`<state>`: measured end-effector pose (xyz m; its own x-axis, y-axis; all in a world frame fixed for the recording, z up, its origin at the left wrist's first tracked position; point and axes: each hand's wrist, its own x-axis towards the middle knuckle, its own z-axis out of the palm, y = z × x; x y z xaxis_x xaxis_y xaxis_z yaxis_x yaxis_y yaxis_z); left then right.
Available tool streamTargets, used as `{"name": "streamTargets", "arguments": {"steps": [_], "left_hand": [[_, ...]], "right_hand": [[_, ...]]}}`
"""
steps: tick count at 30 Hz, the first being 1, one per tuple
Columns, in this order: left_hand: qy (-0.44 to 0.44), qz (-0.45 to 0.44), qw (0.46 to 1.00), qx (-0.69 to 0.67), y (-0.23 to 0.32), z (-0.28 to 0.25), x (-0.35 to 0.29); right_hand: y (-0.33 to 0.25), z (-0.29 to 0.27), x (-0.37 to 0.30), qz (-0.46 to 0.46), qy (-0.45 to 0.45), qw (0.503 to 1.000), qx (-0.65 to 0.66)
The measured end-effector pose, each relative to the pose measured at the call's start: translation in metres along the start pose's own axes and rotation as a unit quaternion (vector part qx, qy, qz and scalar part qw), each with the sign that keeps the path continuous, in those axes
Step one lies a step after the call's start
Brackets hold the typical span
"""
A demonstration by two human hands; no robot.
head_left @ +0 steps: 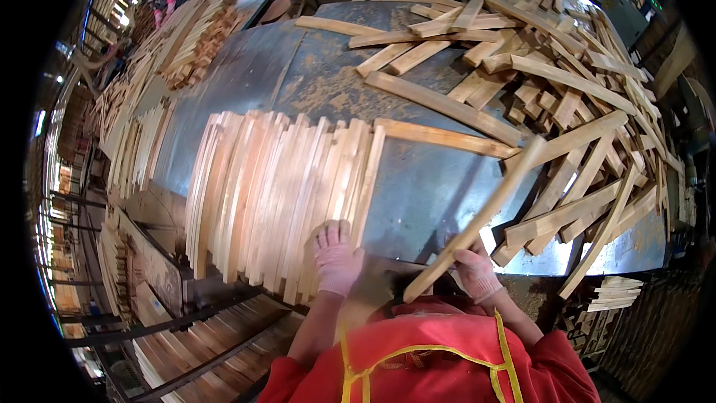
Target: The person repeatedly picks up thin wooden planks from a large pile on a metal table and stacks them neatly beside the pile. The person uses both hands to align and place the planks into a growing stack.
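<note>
Slats fill most of the metal table in front of you. Your left hand, in a pale glove, rests flat with fingers spread on the near end of the row, a tidy band of slats laid edge to edge on the left side. Your right hand, gloved too, is clenched round the near end of one slat, which angles up and to the right above the table, clear of the row. One more slat lies crosswise just beyond the row's right edge.

As a judgement, you are somewhere in the middle: the row already holds many slats, but the heap on the far and right side remains large and jumbled, with pieces crossing each other at all angles. Bare metal shows between row and heap. Further stacks sit beyond the table to the far left, and more timber lies below the near-left edge.
</note>
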<state>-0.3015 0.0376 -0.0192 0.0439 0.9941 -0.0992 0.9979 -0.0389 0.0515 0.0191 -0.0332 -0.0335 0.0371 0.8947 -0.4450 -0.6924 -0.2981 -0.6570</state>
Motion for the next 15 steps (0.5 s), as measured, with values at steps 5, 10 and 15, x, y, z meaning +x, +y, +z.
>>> {"name": "streamTargets", "arguments": {"steps": [5, 10, 15], "left_hand": [[0.074, 0.085, 0.988, -0.105, -0.019, 0.002, -0.004], [0.096, 0.147, 0.980, -0.096, -0.001, -0.010, -0.004], [0.039, 0.104, 0.993, -0.042, 0.000, 0.006, -0.007]], "right_hand": [[0.060, 0.079, 0.045, 0.153, -0.038, 0.978, -0.136], [0.048, 0.122, 0.102, 0.147, -0.282, 0.764, -0.562], [-0.052, 0.110, 0.193, -0.169, -0.014, 0.593, -0.787]]}}
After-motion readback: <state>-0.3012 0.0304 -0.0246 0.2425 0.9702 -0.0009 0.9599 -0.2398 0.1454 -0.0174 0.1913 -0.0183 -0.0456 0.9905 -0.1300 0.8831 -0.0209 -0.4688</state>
